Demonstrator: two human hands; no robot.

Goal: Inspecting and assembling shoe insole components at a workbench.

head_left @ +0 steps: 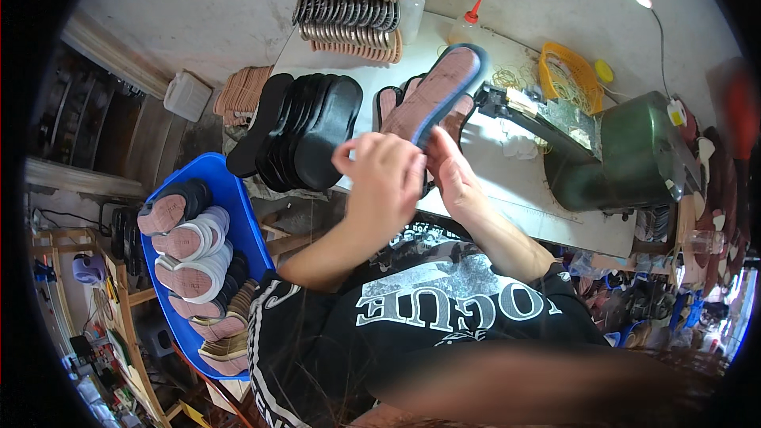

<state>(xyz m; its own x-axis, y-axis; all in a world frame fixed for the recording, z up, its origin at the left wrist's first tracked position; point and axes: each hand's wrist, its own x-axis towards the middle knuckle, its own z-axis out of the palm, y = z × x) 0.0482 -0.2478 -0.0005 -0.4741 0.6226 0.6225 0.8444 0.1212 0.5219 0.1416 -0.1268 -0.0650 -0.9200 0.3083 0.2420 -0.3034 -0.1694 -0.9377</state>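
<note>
Both hands are on a shoe sole (438, 91) with a pinkish-brown face and a dark blue rim. It is raised above the white table, its far end tilted up and away. My left hand (382, 173) has its fingers curled over the near end of the sole. My right hand (453, 177) grips the same end from the right side, along the blue edge. Beneath the held sole lie more pinkish soles with black rims (457, 117), partly hidden. A row of black soles (323, 131) leans together just left of my hands.
Stacked soles (345, 12) stand at the back, beside a blue-capped bottle (411, 16) and a red-tipped bottle (466, 28). A yellow basket (547, 71) holds rubber bands. A green machine (646, 150) occupies the table's right. At left, a blue tub (252, 218) holds several bundled soles.
</note>
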